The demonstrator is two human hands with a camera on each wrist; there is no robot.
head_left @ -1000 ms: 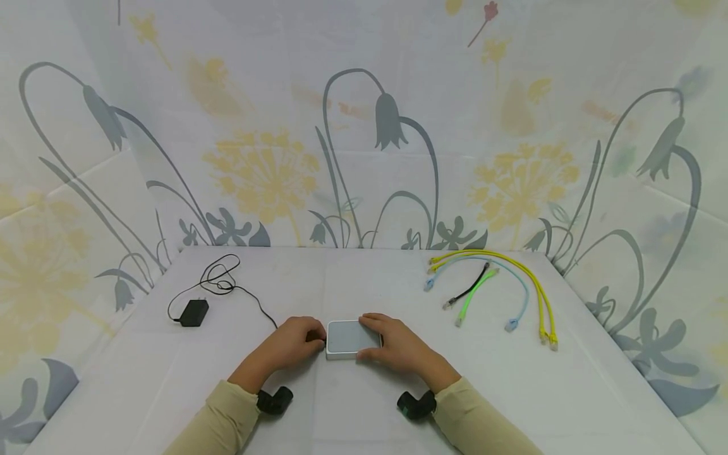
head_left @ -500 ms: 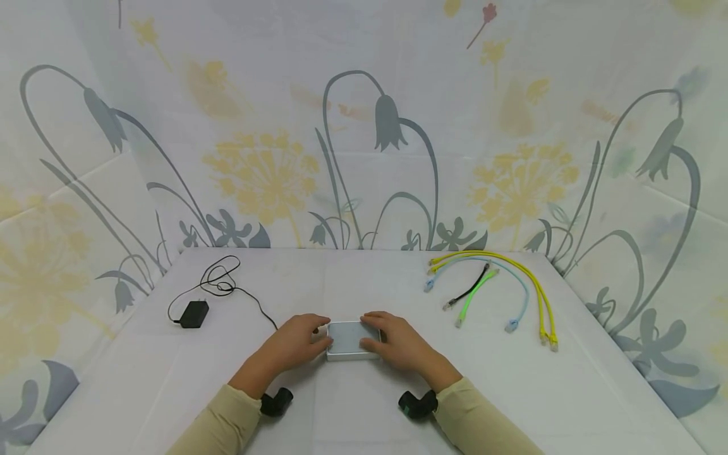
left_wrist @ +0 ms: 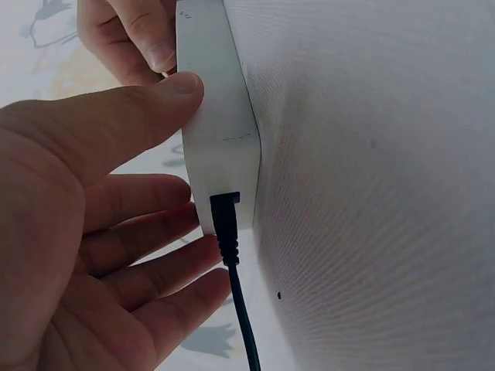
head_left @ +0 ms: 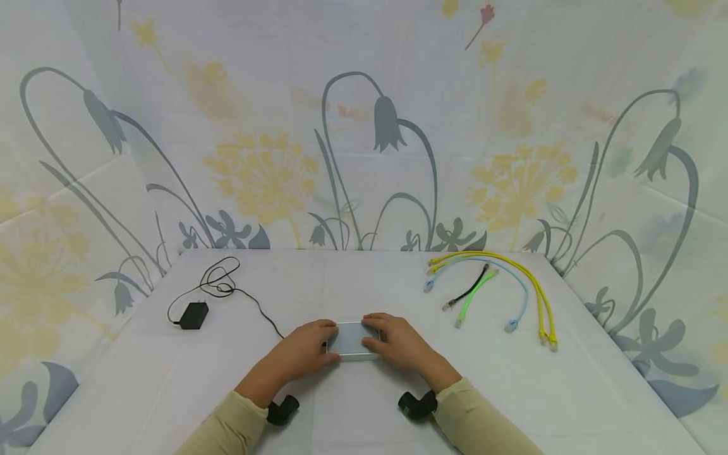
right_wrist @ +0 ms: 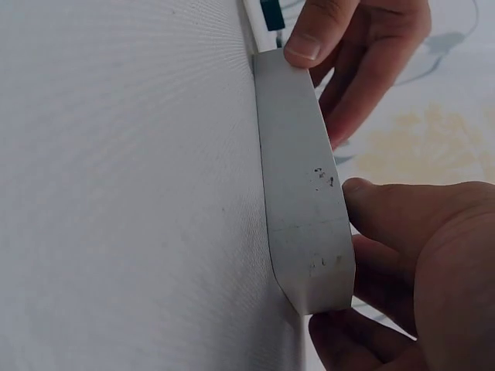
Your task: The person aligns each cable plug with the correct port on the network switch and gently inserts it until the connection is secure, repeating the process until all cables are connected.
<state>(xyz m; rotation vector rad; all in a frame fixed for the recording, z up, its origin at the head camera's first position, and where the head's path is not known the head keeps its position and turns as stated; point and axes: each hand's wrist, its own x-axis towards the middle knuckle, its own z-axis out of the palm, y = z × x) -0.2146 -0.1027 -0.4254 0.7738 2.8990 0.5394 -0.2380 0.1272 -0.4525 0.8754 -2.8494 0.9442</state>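
A flat white box with a grey top [head_left: 345, 340], like a small network device, lies on the table between my hands. My left hand [head_left: 301, 351] holds its left end, thumb at the near edge and fingers toward the far edge. The right hand [head_left: 399, 342] grips the right end, its thumb [right_wrist: 379, 202] at the top edge and fingers around the end. In the left wrist view a black plug [left_wrist: 225, 220] sits in the box's end face, its cord trailing away below the left fingers. The head view mostly hides this plug behind the left hand.
The thin black cord [head_left: 258, 302] loops back to a black power adapter [head_left: 194, 315] at the left. On the right lie two yellow network cables [head_left: 531, 275], a light blue one [head_left: 524, 285], a short black one [head_left: 471, 289] and a short green one [head_left: 473, 300].
My left hand has moved from the plug at the box's left end onto the box itself, thumb now at the near edge. The right thumb has shifted from the near edge onto the top.
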